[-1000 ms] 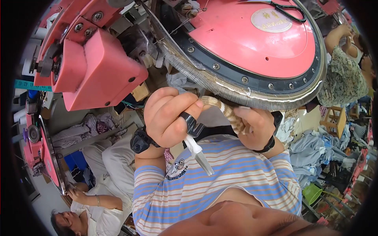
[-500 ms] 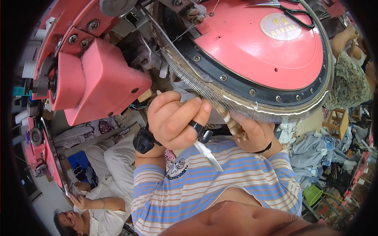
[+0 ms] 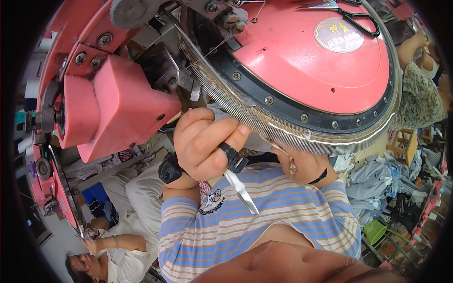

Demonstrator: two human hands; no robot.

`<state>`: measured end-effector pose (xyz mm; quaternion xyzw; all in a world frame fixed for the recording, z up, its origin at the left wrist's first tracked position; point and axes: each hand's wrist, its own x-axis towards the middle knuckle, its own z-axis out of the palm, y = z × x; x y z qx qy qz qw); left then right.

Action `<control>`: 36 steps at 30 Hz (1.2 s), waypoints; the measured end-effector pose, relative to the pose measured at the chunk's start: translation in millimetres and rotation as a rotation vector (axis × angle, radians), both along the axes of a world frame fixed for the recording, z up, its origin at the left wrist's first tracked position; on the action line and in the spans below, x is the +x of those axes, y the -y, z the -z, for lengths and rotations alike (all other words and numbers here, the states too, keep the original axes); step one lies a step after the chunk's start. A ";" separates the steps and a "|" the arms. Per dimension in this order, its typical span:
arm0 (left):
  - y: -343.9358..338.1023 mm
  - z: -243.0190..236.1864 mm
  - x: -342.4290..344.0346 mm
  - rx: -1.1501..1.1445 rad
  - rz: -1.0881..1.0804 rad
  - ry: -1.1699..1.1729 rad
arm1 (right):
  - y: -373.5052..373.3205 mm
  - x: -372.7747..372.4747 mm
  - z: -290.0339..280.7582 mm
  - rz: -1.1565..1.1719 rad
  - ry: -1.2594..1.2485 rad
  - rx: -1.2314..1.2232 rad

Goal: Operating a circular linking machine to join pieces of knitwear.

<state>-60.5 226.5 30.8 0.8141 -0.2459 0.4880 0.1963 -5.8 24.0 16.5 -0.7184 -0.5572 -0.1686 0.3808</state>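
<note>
Less striped band [image 3: 293, 166] visible, apparently

"What's to the right of the hands [image 3: 203, 146]?"
"A heap of pale blue cloth [image 3: 377, 184], well apart from them. A green basket [image 3: 374, 232] is also right, nearer the body, and a wooden stool [image 3: 405, 144] stands farther ahead."
"Anyone there?"
"Someone in a mottled grey-green garment [image 3: 417, 101], far right of the hands."
"And left?"
"A second pink machine [image 3: 56, 198], well off, with a co-worker [image 3: 130, 262] in a white top close by it."
"Straight ahead?"
"Ahead and rightward of the hands, black-handled scissors [image 3: 344, 13]."
</note>
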 end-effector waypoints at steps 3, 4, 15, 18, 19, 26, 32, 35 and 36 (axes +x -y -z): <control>2.1 -0.9 0.0 0.008 -0.024 0.004 | 2.4 -0.5 5.6 -0.009 -0.013 -0.020; 2.8 -1.3 -0.3 0.007 -0.024 0.004 | 3.3 -0.8 7.5 -0.012 -0.017 -0.026; 4.8 -3.9 -1.3 -0.034 -0.023 -0.039 | 2.4 2.7 -0.2 -0.081 -0.078 0.002; 3.0 -6.5 -0.9 -0.034 -0.003 -0.063 | 5.6 2.7 3.8 -0.092 -0.075 -0.061; 2.6 -6.4 -0.2 -0.034 -0.004 -0.064 | 8.1 2.1 6.8 -0.097 -0.074 -0.092; -4.5 -1.7 4.4 -0.134 0.105 -0.099 | 32.6 -1.4 37.7 -0.127 -0.066 -0.300; 2.0 -2.2 5.5 -0.101 0.051 -0.031 | 33.9 -5.6 40.5 -0.147 -0.116 -0.314; 3.2 -6.0 2.3 0.026 -0.014 -0.019 | 7.4 -2.7 22.4 -0.211 -0.233 -0.042; 3.4 -9.5 1.0 0.086 -0.040 -0.054 | 2.7 -0.5 17.9 -0.227 -0.271 0.050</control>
